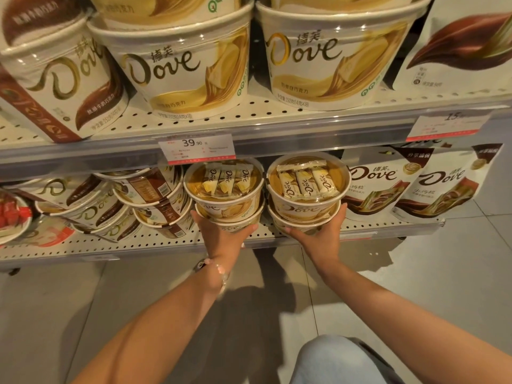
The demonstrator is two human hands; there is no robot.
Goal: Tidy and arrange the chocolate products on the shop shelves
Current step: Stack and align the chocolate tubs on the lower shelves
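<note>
You are facing two cream perforated metal shelves, the upper shelf (266, 112) and the lower shelf (144, 242), each edged with a clear price rail (318, 137), while warm light is reflecting off the grey tiled floor (69, 314).

I see left hand (225, 236) under left tub stack (225, 198), right hand (318, 234) under right tub stack (307, 189), stacks side by side on lower shelf (110, 245). Left of my left grip: tipped tubs (130, 200). Right of my right grip: standing pouches (410, 184). Above both grips: price tag (197, 148), upper shelf (277, 123), tub row (327, 59).
</note>
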